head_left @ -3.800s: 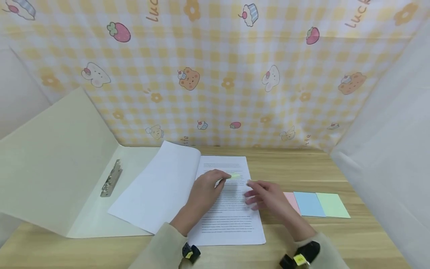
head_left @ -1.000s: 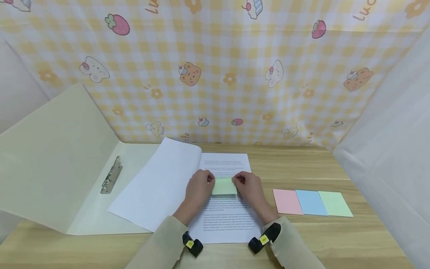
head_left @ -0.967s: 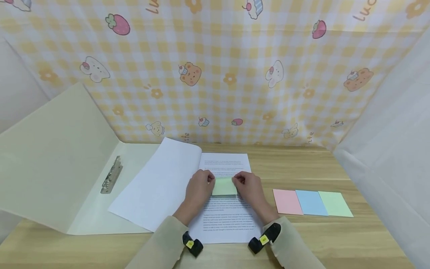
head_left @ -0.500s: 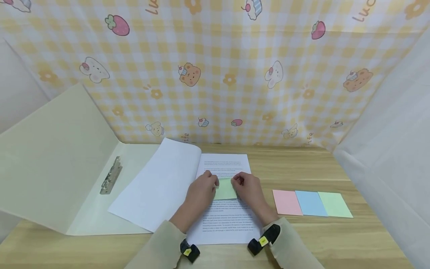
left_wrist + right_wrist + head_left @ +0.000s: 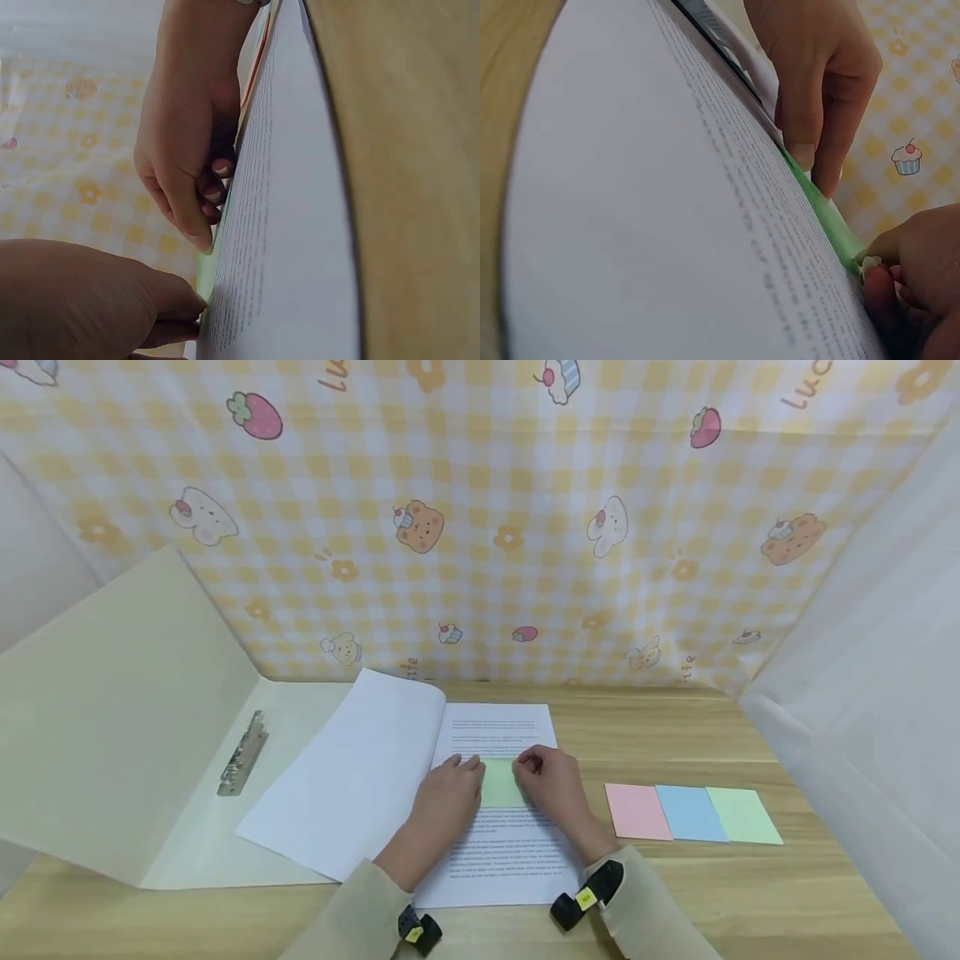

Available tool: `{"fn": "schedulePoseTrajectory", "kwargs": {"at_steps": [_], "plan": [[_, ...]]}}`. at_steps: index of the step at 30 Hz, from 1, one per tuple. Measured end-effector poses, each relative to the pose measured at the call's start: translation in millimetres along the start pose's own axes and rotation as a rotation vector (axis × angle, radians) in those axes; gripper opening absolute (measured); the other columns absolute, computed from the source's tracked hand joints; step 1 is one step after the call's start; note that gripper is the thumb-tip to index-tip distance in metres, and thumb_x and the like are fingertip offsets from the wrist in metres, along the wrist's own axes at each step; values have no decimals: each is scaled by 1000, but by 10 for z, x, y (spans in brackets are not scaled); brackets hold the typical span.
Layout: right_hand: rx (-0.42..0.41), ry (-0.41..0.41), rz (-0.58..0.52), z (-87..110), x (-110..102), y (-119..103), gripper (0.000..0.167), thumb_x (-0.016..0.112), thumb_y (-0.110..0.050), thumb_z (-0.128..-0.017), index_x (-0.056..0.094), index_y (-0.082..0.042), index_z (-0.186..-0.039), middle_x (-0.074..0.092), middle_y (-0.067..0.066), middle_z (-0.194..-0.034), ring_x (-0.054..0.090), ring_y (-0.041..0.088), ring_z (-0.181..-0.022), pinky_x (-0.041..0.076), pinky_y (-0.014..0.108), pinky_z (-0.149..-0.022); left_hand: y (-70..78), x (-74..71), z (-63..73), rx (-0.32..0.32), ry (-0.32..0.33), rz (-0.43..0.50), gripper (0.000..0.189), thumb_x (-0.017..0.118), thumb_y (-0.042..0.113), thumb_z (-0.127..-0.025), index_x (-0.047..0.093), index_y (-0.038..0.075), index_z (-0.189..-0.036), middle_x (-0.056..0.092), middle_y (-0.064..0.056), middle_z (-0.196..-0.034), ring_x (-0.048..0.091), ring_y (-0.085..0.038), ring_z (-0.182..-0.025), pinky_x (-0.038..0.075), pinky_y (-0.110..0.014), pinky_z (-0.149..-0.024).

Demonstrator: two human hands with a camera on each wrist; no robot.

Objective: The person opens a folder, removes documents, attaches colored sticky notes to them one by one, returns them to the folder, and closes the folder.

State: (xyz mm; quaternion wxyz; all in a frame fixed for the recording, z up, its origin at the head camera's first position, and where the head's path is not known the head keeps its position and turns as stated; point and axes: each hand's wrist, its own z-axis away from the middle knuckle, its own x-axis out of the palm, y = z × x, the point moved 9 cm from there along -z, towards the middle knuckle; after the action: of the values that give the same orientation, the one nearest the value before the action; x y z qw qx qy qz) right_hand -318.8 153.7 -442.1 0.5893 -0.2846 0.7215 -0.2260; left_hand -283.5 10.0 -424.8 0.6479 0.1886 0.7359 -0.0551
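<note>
A pale green sticky note [image 5: 501, 783] lies against the printed page [image 5: 510, 860] of a paper stack. My left hand [image 5: 444, 793] rests on its left edge with fingers fairly straight; in the right wrist view the left thumb [image 5: 802, 154] presses the green strip. My right hand [image 5: 553, 785] pinches the note's upper right corner between thumb and index finger, the other fingers curled in. In the left wrist view the right hand [image 5: 184, 150] is beside the note, whose surface is mostly hidden there.
Pink [image 5: 639, 812], blue [image 5: 692, 813] and green [image 5: 744, 816] sticky notes lie in an overlapping row on the wooden table [image 5: 810, 902]. An open folder [image 5: 217, 852] with a metal clip [image 5: 243, 756] stands left, partly under the turned-over sheets [image 5: 337, 777]. A checkered cloth [image 5: 480, 585] hangs behind.
Earlier the left hand alone held the note above the page. Both hands then gripped its corners; since then it has come down toward the page, and the left fingers have straightened onto its edge.
</note>
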Motion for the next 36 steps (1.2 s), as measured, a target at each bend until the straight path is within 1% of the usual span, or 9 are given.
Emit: {"fn": "schedulePoseTrajectory", "kwargs": {"at_steps": [5, 7, 10, 14, 18, 22, 25, 30, 36], "plan": [[-14, -1, 9, 14, -6, -49, 11, 75, -10, -87, 75, -5, -96, 62, 1, -70, 49, 9, -60, 38, 18, -55, -10, 46, 28, -7, -66, 5, 38, 61, 22, -101, 64, 8, -136, 62, -7, -143, 56, -34, -136, 49, -51, -110], [-54, -3, 55, 36, -17, -126, 20, 77, -10, -85, 74, -4, -103, 61, 2, -73, 48, 10, -62, 38, 20, -56, -22, 61, 30, -11, -89, 8, 39, 59, 24, -102, 63, 10, -138, 61, -6, -145, 54, -35, -138, 47, -53, -111], [-151, 2, 163, 90, -28, -294, 31, 82, -13, -82, 73, -5, -111, 65, 4, -84, 54, 13, -68, 45, 24, -60, -41, 71, 33, -8, -104, 18, 39, 58, 25, -103, 62, 11, -139, 60, -5, -147, 52, -36, -140, 45, -55, -112], [-308, -22, 295, 188, 18, -527, 30, 79, -12, -85, 75, -9, -115, 75, 6, -105, 71, 20, -92, 59, 34, -79, -55, 67, 37, 12, -106, 19, 38, 58, 25, -103, 63, 12, -138, 60, -4, -146, 52, -37, -139, 46, -56, -111], [-424, -125, 324, 296, 139, -676, 33, 69, -5, -91, 72, -10, -123, 75, 6, -122, 72, 23, -114, 58, 39, -95, -70, 45, 48, 12, -110, 41, 38, 57, 24, -103, 63, 13, -139, 60, -5, -146, 52, -38, -140, 46, -56, -111], [-440, -240, 338, 359, 267, -688, 44, 64, -3, -95, 62, -9, -138, 67, 7, -138, 64, 24, -128, 52, 42, -107, -85, 38, 52, 11, -128, 74, 38, 56, 24, -103, 62, 13, -139, 60, -7, -146, 50, -38, -141, 44, -58, -112], [-407, -294, 341, 367, 334, -647, 52, 62, -2, -95, 54, -8, -146, 59, 8, -147, 56, 25, -138, 44, 45, -116, -94, 54, 48, 19, -151, 86, 39, 56, 23, -104, 60, 12, -141, 59, -7, -148, 47, -38, -143, 42, -58, -114], [-366, -332, 357, 378, 391, -599, 57, 60, -5, -96, 48, -8, -151, 52, 8, -154, 49, 24, -144, 38, 48, -120, -109, 67, 40, 22, -169, 92, 40, 56, 23, -104, 59, 13, -142, 57, -6, -150, 45, -37, -145, 40, -58, -115], [-352, -312, 409, 398, 383, -580, 56, 60, -10, -96, 48, -7, -151, 54, 8, -152, 51, 24, -142, 43, 45, -117, -123, 92, 36, 2, -166, 94, 42, 55, 25, -104, 56, 15, -145, 54, -4, -152, 45, -36, -146, 42, -55, -115]]}}
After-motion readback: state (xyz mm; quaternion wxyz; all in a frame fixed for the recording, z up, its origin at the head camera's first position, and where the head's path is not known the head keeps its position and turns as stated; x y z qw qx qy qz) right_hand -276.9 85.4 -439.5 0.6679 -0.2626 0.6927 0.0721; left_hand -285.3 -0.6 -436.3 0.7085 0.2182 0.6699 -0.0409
